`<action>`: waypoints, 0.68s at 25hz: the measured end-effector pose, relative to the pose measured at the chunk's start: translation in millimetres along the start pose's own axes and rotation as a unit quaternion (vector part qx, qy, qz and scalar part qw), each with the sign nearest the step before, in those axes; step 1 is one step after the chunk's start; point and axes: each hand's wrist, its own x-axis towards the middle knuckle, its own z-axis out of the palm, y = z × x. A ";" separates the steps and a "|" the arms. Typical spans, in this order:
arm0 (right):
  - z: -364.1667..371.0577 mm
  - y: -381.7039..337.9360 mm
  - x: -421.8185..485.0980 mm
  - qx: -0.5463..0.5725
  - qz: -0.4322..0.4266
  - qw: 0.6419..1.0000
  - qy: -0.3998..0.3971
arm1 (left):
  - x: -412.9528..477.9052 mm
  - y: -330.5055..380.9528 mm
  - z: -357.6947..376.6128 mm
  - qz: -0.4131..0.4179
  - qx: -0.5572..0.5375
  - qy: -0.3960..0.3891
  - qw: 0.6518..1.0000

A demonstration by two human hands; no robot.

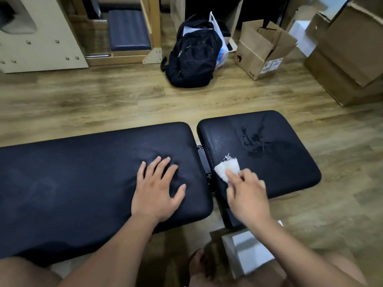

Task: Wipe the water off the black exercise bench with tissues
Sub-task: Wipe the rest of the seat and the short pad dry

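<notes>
Resting the left hand (158,188) flat on the bench (83,183), palm down, fingers straight and spread, thumb out to the right. Slanting up from the lower left with the bare left forearm. Holding a tissue (227,169) at the tips of the right hand (246,195), knuckles up, index finger stretched along the top of it, the other fingers curled under. Slanting up from the lower right corner with the right forearm, bare as well, wrist about straight. Set near each other, not touching, right hand slightly ahead of left.

bench (83,183): black, two pads | water (253,139): on smaller pad | tissue (227,168): crumpled, same pad
</notes>
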 end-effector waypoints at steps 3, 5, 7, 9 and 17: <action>-4.0 44.3 9.4 -0.059 -0.012 0.998 0.010 | -0.3 -0.7 0.0 0.000 0.000 0.000 1.000; -9.0 95.6 25.0 -0.121 0.056 0.991 -0.016 | -0.6 -1.1 -0.2 0.000 -0.003 0.001 1.000; -18.2 147.2 51.4 -0.154 0.175 0.971 -0.046 | -0.3 -0.6 -0.7 0.000 -0.004 0.000 1.000; -29.2 171.9 77.7 -0.107 0.276 0.952 -0.077 | -0.2 -0.3 -0.4 -0.001 -0.004 0.000 1.000; -4.5 33.9 17.9 -0.014 0.112 0.994 0.013 | 0.0 -0.5 0.6 0.000 0.003 -0.005 1.000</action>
